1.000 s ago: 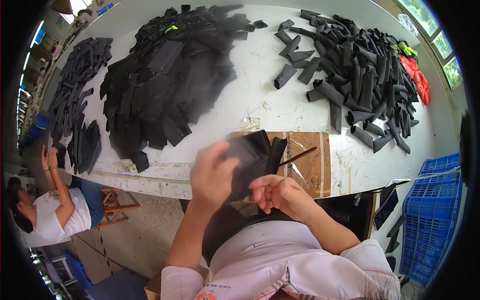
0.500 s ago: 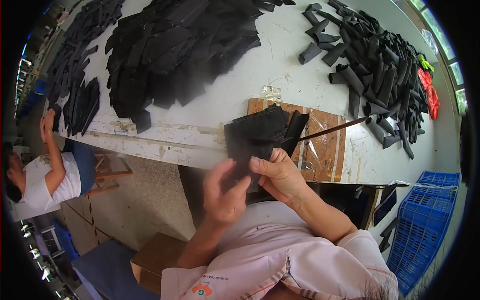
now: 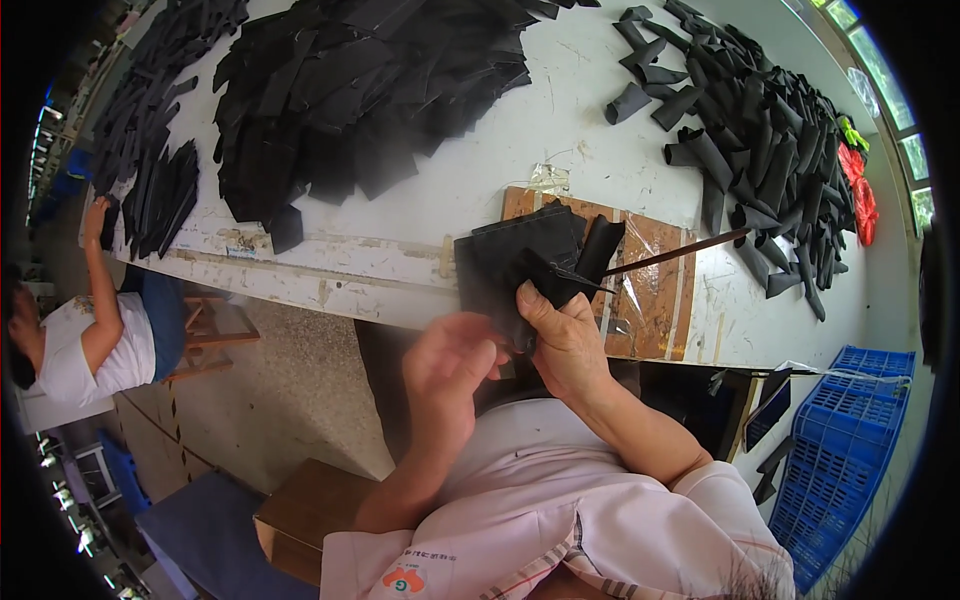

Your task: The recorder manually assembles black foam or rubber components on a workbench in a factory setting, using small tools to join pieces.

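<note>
My right hand (image 3: 570,345) grips a folded black fabric piece (image 3: 545,275), thumb on top, just past the table's near edge. Close by, to the left, my left hand (image 3: 448,365) has bent fingers beside the piece's lower end. Motion blurs its fingertips, so I cannot tell whether they pinch the cloth. Behind the held piece lies a stack of flat black pieces (image 3: 490,250) on a brown board (image 3: 655,290). A rolled black piece (image 3: 603,245) leans there, and a thin dark rod (image 3: 685,250) points off to the right.
A big heap of flat black pieces (image 3: 350,100) covers the table's far left. Many black tubes (image 3: 760,150) are piled at the right, near a red plastic bag (image 3: 857,185). Blue crates (image 3: 845,450) stand lower right. A cardboard box (image 3: 310,515) and a seated co-worker (image 3: 100,335) are at left.
The black piece in my right hand has turned and folded over, its corner now pointing right. My left hand's fingers have drawn nearer together. The co-worker's arm has reached farther forward.
</note>
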`<state>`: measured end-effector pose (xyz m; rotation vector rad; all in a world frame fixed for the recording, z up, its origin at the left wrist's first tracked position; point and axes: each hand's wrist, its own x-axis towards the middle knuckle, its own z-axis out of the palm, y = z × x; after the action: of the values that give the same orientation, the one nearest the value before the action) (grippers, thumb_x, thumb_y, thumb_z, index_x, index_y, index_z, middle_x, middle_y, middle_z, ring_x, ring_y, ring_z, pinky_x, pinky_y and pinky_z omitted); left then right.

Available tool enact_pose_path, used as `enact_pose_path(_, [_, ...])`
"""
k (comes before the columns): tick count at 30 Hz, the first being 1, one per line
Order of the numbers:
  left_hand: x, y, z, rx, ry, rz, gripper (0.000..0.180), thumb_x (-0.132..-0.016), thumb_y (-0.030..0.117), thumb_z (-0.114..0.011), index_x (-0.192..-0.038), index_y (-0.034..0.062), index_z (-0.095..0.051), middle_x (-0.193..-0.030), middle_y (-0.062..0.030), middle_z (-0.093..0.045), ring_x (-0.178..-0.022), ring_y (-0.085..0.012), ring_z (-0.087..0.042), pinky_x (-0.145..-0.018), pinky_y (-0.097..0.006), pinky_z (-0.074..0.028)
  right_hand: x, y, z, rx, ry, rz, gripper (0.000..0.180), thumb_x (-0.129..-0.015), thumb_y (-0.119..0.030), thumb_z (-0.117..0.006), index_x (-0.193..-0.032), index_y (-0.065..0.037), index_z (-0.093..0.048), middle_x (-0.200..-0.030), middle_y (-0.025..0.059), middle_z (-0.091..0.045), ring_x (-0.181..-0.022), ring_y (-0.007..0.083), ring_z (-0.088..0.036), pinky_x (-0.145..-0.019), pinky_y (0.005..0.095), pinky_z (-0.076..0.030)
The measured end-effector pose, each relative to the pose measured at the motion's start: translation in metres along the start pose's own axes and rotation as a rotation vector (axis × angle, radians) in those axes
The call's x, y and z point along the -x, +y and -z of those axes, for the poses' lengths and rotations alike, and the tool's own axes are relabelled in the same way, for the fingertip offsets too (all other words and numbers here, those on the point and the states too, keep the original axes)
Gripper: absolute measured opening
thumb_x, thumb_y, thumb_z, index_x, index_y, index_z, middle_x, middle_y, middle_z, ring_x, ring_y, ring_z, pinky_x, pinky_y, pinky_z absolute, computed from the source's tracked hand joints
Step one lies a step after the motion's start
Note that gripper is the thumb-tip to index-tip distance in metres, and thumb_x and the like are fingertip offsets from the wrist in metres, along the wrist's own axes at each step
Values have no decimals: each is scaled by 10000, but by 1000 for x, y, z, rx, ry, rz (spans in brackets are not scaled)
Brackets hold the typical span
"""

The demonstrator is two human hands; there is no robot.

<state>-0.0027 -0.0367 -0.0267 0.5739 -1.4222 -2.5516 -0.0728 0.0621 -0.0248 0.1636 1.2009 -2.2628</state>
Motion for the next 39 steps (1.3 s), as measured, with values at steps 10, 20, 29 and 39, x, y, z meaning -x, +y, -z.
enact_pose_path(10, [-3, 0, -1, -69, 33, -8, 178, -764, 13, -561, -933, -35, -534, -776, -79, -579, -634, -122, -556, -550, -222, -431, 0, 5, 5, 52, -35, 28, 164, -852, -157, -517, -770, -19, -551, -679, 12, -560, -577, 63, -487, -500, 209, -400])
enact_pose_path(20, [-3, -1, 1, -104, 63, 15, 121, -774, 4, -555, -889, -31, -546, -732, -72, -580, -609, -110, -549, -536, -211, -431, -2, 8, 7, 41, -2, 38, 167, -843, -165, -535, -778, -15, -571, -700, 7, -570, -590, 53, -479, -512, 203, -391])
enact_pose_path(29, [-3, -1, 2, -126, 65, 14, 130, -770, 7, -557, -892, -33, -543, -728, -72, -582, -613, -109, -551, -528, -208, -426, -3, 12, 15, 88, -13, -4, 183, -841, -172, -541, -769, -11, -587, -689, -6, -568, -598, 44, -464, -523, 195, -378])
enact_pose_path(39, [-6, -4, 4, -158, 81, 15, 112, -772, 9, -558, -875, -35, -549, -709, -69, -581, -584, -97, -528, -506, -197, -415, -2, 9, 13, 96, -64, -37, 188, -844, -179, -538, -746, -27, -588, -659, 9, -574, -544, 53, -466, -479, 196, -371])
